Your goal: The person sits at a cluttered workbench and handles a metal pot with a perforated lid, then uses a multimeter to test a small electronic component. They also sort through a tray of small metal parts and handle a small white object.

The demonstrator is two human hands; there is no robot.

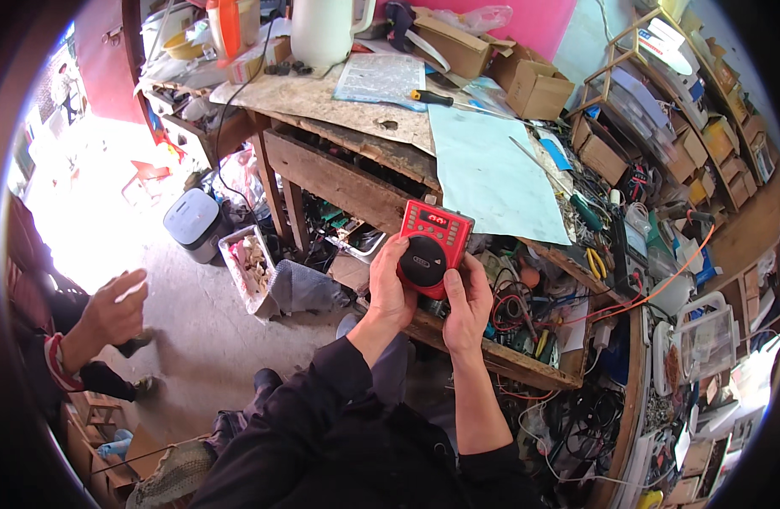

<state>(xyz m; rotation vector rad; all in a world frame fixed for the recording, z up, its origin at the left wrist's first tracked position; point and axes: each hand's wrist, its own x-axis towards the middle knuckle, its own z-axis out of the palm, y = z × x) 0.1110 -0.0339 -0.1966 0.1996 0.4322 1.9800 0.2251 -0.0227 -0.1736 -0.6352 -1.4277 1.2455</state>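
Observation:
Between my two hands is a small red portable radio [435,246] with a round black speaker, rows of pale buttons and a lit display. My left hand [390,280] grips its left side and lower edge. My right hand [466,301] closes on the lower right, its thumb lying on the front by the speaker. The radio's face is turned up toward me, just in front of the workbench edge. A pale blue sheet [492,170] lies on the bench beyond it. The fingers behind the radio are hidden.
An open drawer [526,360] full of wires and tools sits below the bench. Screwdrivers, including a yellow-black one [431,97], and cardboard boxes [538,85] lie on top. At left another person's hand [118,310] is raised near a grey rice cooker [193,222] and a litter-filled box [250,267].

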